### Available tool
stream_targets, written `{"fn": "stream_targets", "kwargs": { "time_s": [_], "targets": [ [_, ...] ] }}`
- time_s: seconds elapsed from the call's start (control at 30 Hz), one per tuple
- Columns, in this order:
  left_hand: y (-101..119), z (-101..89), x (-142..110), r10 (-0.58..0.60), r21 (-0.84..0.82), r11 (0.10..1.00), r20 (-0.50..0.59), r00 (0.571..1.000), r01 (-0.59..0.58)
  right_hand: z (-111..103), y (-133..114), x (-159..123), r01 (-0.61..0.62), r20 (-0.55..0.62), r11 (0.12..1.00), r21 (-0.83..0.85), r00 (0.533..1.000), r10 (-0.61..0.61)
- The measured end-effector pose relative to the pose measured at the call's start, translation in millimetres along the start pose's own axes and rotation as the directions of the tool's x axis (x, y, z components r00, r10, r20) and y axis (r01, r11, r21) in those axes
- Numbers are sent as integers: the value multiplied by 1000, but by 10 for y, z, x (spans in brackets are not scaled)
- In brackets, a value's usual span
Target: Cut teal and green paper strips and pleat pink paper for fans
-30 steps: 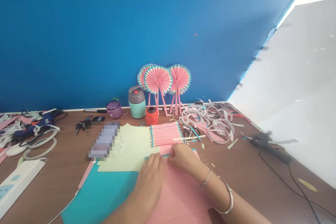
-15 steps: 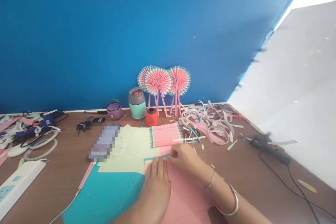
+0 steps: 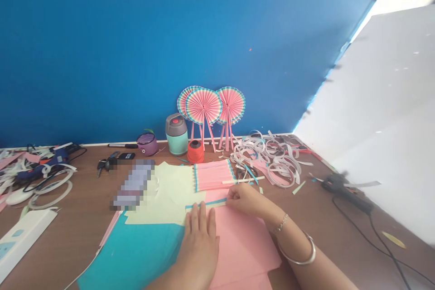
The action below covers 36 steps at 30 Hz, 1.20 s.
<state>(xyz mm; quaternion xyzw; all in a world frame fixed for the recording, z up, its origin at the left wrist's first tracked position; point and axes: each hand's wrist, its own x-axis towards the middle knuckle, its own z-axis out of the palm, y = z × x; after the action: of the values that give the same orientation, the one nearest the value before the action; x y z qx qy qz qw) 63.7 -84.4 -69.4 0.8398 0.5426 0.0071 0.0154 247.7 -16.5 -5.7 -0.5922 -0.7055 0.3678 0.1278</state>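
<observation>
A pink paper sheet (image 3: pixel 243 249) with a thin blue strip along its far edge (image 3: pixel 207 203) lies in front of me on the brown table. My left hand (image 3: pixel 200 242) rests flat on the sheet's left part, fingers stretched toward the blue edge. My right hand (image 3: pixel 245 198), with bracelets on the wrist, has its fingers curled and pinching the far edge of the pink sheet at its right end. Just beyond lies a pleated pink paper piece (image 3: pixel 214 175) with blue trim.
Teal paper (image 3: pixel 136 253) and pale yellow paper (image 3: pixel 170 192) lie to the left. Pink paper fans (image 3: pixel 212 106), a bottle (image 3: pixel 176 133), an orange tape roll (image 3: pixel 195 151) and a heap of paper strips (image 3: pixel 272 154) stand at the back. A glue gun (image 3: pixel 343 186) with cord lies right.
My left hand slid back and flattened on the pink sheet, uncovering the blue edge strip. My right hand moved rightward along the sheet's far edge.
</observation>
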Motion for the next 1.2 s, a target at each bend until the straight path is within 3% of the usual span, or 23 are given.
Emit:
{"fn": "stream_targets", "kwargs": {
  "time_s": [0.23,0.63,1.2],
  "targets": [
    [9,-102,11,-13,12,1000,57,998,12,17,150,91,-66,64,976,209,997,54],
    [32,-166,6,-18,27,1000,95,995,15,71,193,106,-40,-3,992,121,999,40],
    [-2,-85,-26,23,10,1000,52,998,-24,-12,174,81,-23,71,956,293,997,2]
  ]
}}
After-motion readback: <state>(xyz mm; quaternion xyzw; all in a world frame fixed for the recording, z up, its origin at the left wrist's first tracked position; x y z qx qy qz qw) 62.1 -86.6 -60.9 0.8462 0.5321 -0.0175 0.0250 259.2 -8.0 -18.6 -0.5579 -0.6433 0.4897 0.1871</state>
